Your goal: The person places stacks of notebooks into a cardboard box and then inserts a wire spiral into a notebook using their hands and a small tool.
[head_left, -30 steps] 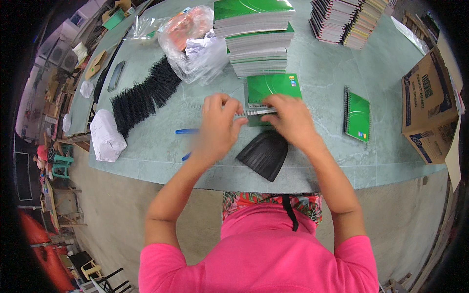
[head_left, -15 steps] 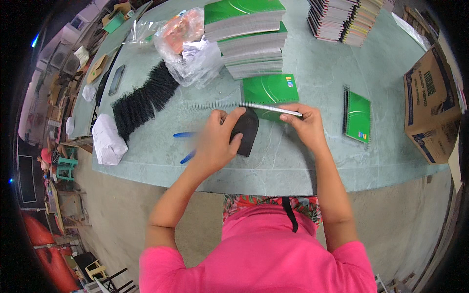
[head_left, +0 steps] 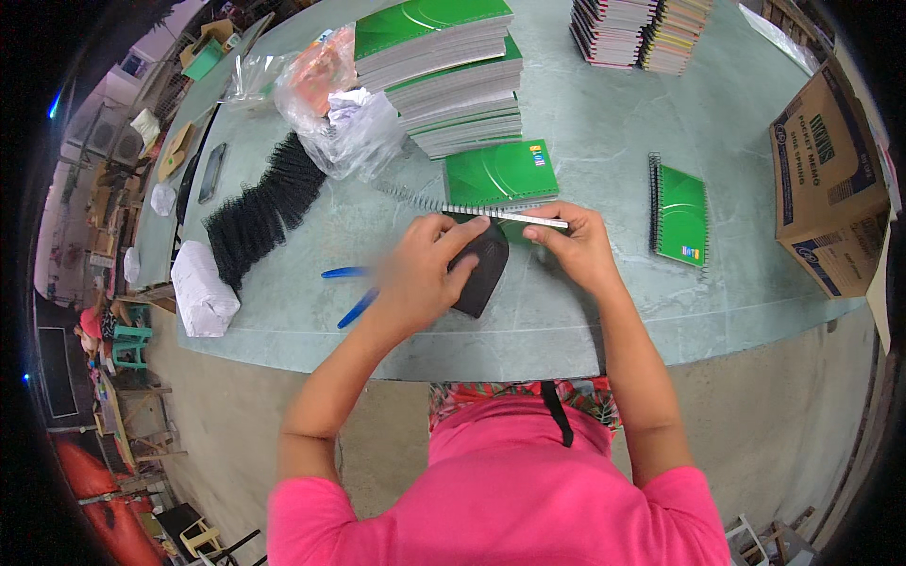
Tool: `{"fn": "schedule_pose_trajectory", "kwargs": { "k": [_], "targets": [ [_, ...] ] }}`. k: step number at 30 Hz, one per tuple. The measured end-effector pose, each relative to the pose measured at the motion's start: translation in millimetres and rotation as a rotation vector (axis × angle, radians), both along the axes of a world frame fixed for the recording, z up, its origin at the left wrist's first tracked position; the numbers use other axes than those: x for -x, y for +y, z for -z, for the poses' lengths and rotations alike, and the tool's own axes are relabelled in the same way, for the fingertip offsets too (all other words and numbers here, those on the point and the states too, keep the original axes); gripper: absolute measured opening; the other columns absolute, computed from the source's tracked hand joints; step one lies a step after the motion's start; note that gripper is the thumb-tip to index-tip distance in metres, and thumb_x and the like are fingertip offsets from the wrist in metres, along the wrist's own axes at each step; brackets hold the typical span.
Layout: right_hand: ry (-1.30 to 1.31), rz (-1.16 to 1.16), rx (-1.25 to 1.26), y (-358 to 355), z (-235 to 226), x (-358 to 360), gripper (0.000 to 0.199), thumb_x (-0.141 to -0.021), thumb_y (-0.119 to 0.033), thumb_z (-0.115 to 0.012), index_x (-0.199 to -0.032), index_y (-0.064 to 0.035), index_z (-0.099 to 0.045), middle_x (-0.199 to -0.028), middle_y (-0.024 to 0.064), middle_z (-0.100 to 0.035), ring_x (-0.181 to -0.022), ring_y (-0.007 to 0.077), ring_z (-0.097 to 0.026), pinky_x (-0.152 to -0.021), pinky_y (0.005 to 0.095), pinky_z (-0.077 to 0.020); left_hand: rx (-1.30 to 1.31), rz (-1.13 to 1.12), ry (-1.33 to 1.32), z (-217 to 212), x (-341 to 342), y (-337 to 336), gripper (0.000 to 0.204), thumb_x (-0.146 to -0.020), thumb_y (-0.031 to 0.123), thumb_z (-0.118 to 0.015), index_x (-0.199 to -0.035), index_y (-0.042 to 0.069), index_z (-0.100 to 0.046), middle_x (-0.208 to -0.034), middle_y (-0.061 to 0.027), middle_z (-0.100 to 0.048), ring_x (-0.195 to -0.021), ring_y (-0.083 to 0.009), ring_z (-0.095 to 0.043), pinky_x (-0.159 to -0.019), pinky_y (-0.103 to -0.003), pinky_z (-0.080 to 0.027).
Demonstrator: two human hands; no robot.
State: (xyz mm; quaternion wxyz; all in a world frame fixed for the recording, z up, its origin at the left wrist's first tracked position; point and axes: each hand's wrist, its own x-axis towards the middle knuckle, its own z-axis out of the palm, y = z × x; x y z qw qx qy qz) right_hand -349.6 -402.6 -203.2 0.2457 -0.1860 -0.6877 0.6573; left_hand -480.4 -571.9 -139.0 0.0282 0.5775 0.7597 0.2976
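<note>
The desk [head_left: 557,325] has a smooth top with a soft sheen. The notebook [head_left: 514,218] shows matt, pale paper edges; its thin coil [head_left: 429,203] could be metal or plastic. Toward the desk's near edge, the black piece [head_left: 487,274] looks matt and ridged, the blue handles [head_left: 358,309] smooth plastic. Glossy green card covers the stack [head_left: 433,26] toward the far edge. Nearer the left edge lie clear, wrinkled plastic, the bag [head_left: 370,146], and creased paper, the white bundle [head_left: 203,292]. At the right edge, the box [head_left: 816,179] is dull corrugated cardboard.

On the bench [head_left: 547,316], a bag [head_left: 363,146] lies between coils [head_left: 264,212] and front stack [head_left: 448,85]; the held pad [head_left: 514,218] is before that stack; a notebook [head_left: 681,215] lies left of the box [head_left: 821,170].
</note>
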Motion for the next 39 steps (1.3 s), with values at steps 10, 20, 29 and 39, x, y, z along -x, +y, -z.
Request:
{"fn": "schedule_pose_trajectory", "kwargs": {
  "k": [10,20,29,39],
  "targets": [
    [-0.012,-0.033,0.123,1.9,3.5,-0.8,0.019,-0.077,-0.001,-0.067,-0.096,0.0005,-0.067,-0.092,0.0042,-0.067,-0.085,0.0098,-0.058,-0.080,0.0247,-0.0449,-0.246,-0.113,0.028,-15.3,5.3,13.7,0.035,-0.075,0.004,-0.068,-0.109,0.007,-0.062,-0.094,-0.0102,-0.058,-0.084,-0.0239,-0.057,-0.078,-0.031,-0.046],
    [-0.060,-0.148,0.021,-3.9,7.3,0.2,0.028,-0.080,0.005,-0.059,-0.108,0.0009,-0.063,-0.099,0.0081,-0.067,-0.091,0.0108,-0.057,-0.084,0.0256,-0.0442,-0.499,-0.225,-0.043,-20.1,1.7,27.4,0.031,-0.073,0.005,-0.070,-0.103,0.003,-0.064,-0.091,-0.0097,-0.057,-0.082,-0.0242,-0.058,-0.074,-0.032,-0.046],
    [-0.037,-0.154,0.108,1.5,15.6,-1.0,0.026,-0.081,0.000,-0.060,-0.107,0.0015,-0.063,-0.100,0.0084,-0.067,-0.093,0.0116,-0.057,-0.084,0.0270,-0.0446,-0.050,0.093,-0.174,-4.9,-16.4,30.9,0.032,-0.077,0.011,-0.068,-0.108,0.005,-0.062,-0.095,-0.0144,-0.058,-0.090,-0.0297,-0.056,-0.080,-0.035,-0.045],
    [0.150,-0.113,0.086,1.6,5.0,0.3,0.023,-0.084,-0.012,-0.063,-0.104,-0.0009,-0.065,-0.097,0.0062,-0.067,-0.092,0.0115,-0.058,-0.085,0.0275,-0.0441,-0.128,0.144,0.337,-1.3,-21.9,45.4,0.028,-0.081,0.019,-0.064,-0.106,0.006,-0.061,-0.097,-0.0122,-0.056,-0.088,-0.0287,-0.055,-0.076,-0.037,-0.043]
  ]
}}
